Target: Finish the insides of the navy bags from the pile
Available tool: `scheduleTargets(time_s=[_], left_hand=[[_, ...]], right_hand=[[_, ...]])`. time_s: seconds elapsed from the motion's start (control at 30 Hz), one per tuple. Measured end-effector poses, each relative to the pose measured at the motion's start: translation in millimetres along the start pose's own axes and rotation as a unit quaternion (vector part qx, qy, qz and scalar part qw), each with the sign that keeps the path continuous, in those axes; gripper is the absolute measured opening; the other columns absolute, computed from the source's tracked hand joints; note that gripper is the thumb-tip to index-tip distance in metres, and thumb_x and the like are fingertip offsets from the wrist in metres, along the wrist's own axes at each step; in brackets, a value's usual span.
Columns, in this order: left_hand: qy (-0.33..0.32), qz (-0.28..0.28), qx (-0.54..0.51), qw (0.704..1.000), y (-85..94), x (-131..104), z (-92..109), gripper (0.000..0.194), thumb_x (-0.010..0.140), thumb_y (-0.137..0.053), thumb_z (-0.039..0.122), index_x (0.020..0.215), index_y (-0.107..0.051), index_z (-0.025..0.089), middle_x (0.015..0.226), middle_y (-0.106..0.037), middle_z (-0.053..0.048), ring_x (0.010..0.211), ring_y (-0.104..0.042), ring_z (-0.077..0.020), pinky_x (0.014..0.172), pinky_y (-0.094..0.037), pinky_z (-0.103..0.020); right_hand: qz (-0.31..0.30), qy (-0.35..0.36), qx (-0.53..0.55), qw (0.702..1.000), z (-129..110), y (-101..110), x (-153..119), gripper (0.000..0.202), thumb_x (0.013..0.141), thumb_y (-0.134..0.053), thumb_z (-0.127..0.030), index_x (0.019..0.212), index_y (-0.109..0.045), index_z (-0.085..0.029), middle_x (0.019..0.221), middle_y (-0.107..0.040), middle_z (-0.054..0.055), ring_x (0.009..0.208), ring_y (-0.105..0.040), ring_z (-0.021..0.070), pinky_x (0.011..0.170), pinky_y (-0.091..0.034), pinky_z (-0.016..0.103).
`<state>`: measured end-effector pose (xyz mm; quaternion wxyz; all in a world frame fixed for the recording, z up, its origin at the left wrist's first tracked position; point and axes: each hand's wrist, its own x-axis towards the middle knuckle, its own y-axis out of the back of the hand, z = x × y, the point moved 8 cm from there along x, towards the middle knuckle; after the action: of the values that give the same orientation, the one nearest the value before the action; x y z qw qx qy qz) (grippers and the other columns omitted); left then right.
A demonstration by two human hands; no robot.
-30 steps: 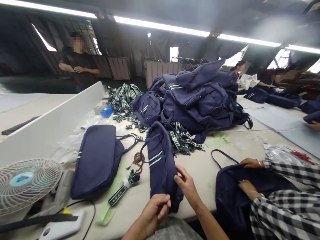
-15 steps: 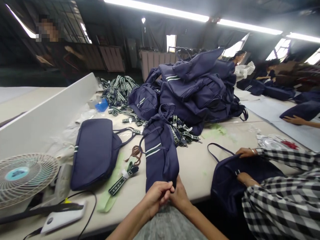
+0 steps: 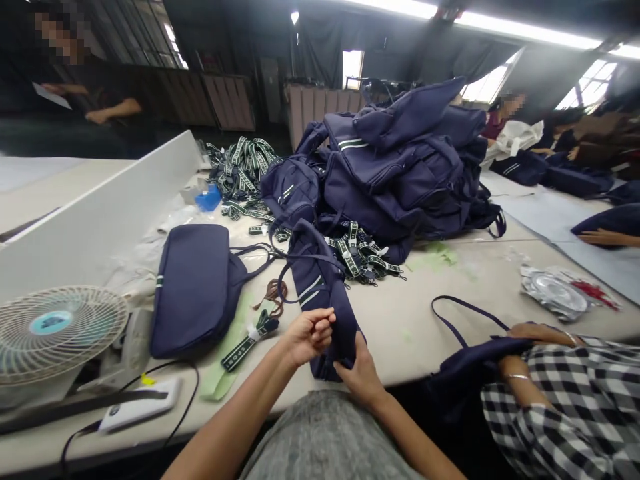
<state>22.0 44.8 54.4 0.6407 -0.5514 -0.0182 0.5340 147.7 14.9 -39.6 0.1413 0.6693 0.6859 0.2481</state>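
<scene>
Navy bag (image 3: 343, 310) points lengthwise forward, right grip (image 3: 363, 375) clasping its side, left grip (image 3: 311, 337) pinched, contents unclear.

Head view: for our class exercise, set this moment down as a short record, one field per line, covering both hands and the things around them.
Left hand: fingers pinched together over the striped bag; anything between them is too small to tell
Right hand: touching the striped bag's near right side
Left of bag: strap bundle, flat navy bag, fan
Beyond: pile of navy bags, heap of lettered straps
Right: co-worker in checked sleeves, hands on a dark bag
</scene>
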Motion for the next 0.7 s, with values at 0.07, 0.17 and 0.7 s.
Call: scheduleTargets(time_s=[0.07, 0.17, 0.7], left_hand=[[0.008, -0.005, -0.011, 1.000, -6.7, 4, 11, 0.030, 0.092, -0.046, 0.015, 0.066, -0.057, 0.006, 0.036, -0.030, 0.008, 0.029, -0.023, -0.0028, 0.035, -0.016, -0.017], [0.015, -0.003, -0.018, 1.000, -15.5, 9, 23, 0.031, 0.092, -0.045, 0.015, 0.065, -0.055, 0.006, 0.036, -0.029, 0.008, 0.029, -0.024, -0.0028, 0.034, -0.018, -0.017], [-0.033, -0.001, 0.228, 0.973, -12.0, 9, 21, 0.022, 0.076, -0.067, 0.026, 0.064, -0.064, 0.008, 0.036, -0.038, 0.004, 0.030, -0.028, -0.0030, 0.036, -0.022, -0.016]], right_hand=[[-0.009, 0.010, -0.007, 1.000, -1, 2, 3, 0.073, 0.071, -0.066, -0.025, 0.138, -0.038, -0.016, 0.135, -0.050, 0.016, 0.131, -0.045, 0.0321, 0.112, -0.034, 0.050], [-0.022, 0.010, -0.027, 0.999, -5, 5, 6, 0.071, 0.073, -0.064, -0.025, 0.138, -0.038, -0.014, 0.137, -0.048, 0.018, 0.132, -0.044, 0.0319, 0.113, -0.034, 0.050], [-0.139, -0.022, 0.146, 0.979, -60, 52, 20, 0.066, 0.077, -0.070, -0.035, 0.136, -0.045, -0.020, 0.126, -0.057, 0.010, 0.110, -0.059, 0.0236, 0.094, -0.050, 0.040]])
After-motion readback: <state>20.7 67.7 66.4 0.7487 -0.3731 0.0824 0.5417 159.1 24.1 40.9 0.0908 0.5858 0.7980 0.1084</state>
